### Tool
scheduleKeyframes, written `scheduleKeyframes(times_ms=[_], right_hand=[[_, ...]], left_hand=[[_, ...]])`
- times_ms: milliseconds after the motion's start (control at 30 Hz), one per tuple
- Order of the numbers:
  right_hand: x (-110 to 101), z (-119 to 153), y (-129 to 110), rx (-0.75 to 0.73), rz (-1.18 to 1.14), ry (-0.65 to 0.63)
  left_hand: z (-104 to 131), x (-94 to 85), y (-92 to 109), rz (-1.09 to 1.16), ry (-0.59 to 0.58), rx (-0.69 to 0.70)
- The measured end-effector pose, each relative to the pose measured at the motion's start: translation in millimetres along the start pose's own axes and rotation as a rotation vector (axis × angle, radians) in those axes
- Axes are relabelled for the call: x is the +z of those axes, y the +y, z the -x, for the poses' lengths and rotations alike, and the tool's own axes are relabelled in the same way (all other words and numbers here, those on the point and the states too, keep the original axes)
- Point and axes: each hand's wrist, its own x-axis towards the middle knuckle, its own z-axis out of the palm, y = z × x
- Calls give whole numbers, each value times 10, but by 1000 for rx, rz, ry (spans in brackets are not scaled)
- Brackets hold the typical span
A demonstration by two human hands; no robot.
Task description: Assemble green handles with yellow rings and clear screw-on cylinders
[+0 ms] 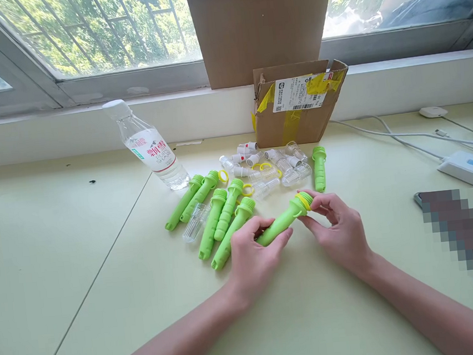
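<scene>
My left hand is wrapped round the lower part of a green plastic tube handle, which slants up to the right. At its threaded end, the fingers of my right hand pinch a yellow ring seated round the neck. Several similar green handles lie to the left of my left hand. A single green handle rests apart, beyond my right hand. Clear ribbed plastic caps, white cylindrical pieces and loose yellow rings are heaped behind. Another clear cap lies among the handles.
A water bottle stands at the back left. An open cardboard box sits against the window ledge. At right are a white power strip, cables and a blurred-out dark object. A seam crosses the pale tabletop.
</scene>
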Motion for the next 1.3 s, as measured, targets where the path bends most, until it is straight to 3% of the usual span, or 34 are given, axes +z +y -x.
scheduleKeyframes(times_ms=[200, 633, 933, 1300], right_hand=[[-8, 0, -17, 72, -81, -65], [-35, -17, 12, 15, -57, -53], [-10, -4, 40, -39, -23, -21], [-10, -1, 44, -8, -2, -60]], left_hand=[[26, -17, 37, -31, -53, -15], [-16, -43, 56, 57, -154, -154], [-17, -11, -12, -21, -32, -17], [-13, -4, -20, 33, -3, -42]])
